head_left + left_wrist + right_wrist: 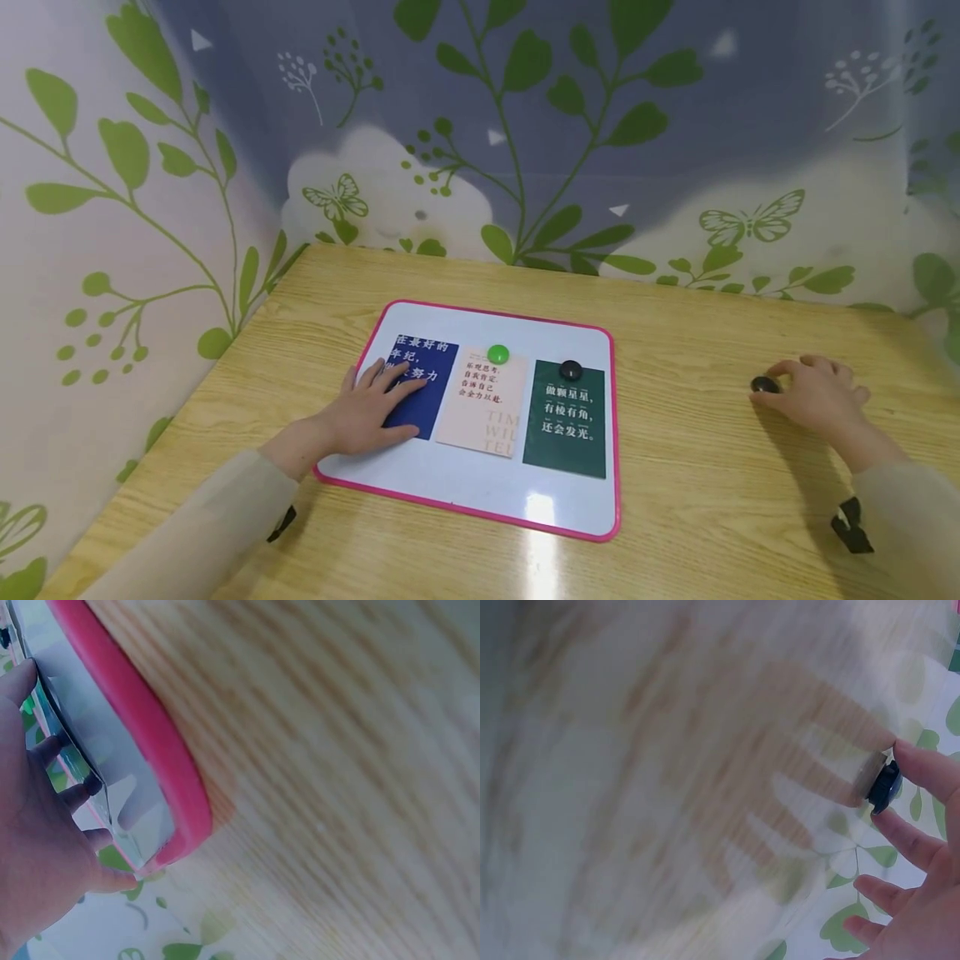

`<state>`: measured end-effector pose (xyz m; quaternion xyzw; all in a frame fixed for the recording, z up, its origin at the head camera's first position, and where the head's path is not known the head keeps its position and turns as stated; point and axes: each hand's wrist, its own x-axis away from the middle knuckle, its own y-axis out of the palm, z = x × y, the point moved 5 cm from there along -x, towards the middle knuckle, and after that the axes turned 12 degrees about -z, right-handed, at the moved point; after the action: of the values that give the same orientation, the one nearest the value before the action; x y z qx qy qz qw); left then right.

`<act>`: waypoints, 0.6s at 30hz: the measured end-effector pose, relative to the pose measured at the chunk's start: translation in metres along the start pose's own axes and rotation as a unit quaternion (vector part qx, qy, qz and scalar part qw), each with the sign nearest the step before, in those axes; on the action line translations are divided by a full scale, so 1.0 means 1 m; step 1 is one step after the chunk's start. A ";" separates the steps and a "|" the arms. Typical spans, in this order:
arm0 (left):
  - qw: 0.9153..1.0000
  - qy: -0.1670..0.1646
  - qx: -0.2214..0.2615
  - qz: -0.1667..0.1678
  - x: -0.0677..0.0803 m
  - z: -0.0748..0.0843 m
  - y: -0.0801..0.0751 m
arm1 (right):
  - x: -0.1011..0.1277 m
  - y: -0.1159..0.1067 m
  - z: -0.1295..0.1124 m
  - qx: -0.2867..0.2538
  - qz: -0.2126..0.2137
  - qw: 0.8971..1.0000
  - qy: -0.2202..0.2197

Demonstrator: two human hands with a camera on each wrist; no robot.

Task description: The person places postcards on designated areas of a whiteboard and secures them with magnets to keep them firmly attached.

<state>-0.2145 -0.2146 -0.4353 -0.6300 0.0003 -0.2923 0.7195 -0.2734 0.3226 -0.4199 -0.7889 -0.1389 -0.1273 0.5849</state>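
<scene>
Head view: pink-framed whiteboard [480,508] lies flat on the wooden table [712,517]. Three cards on it: blue card [427,400] at left, cream card [483,408] in the middle, dark green card [566,425] at right. Cream card is pinned by a green magnet [498,353], green card by a black magnet [571,369]. No magnet visible on the blue card. Left hand [371,412] lies flat, fingers spread wide, pressing the blue card onto the board. Right hand [813,392] is well off to the right of the board, on the table, fingertips pinching a loose black magnet [765,384].

Left wrist view: left hand [41,862] with fingers extended along the board; pink frame [142,735] and table grain fill the rest. Nothing gripped, palm-down hold only.

Right wrist view: heavy motion blur. Right hand [919,900], thumb and forefinger either side of the loose black magnet [885,787], which sits touching the table. Other fingers are loose and part-open.

Judgement: step in hand looks like picking up the third magnet to pin the blue card. Next move calls for lifting it clear, carrying it left across the board and setting it near the blue card's top edge, clear of the left fingers, while the left hand holds the card flat.
</scene>
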 end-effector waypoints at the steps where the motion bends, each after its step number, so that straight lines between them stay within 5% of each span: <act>1: 1.000 -0.001 0.000 0.000 0.000 0.000 0.000 | 0.000 0.000 0.000 0.001 -0.001 1.000 0.000; 18: 0.999 0.019 -0.008 0.032 0.007 0.003 -0.005 | -0.004 0.000 -0.006 0.019 -0.011 1.000 0.002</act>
<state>-0.2100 -0.2150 -0.4282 -0.6296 0.0365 -0.2810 0.7234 -0.2769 0.3163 -0.4199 -0.7756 -0.1487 -0.1327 0.5989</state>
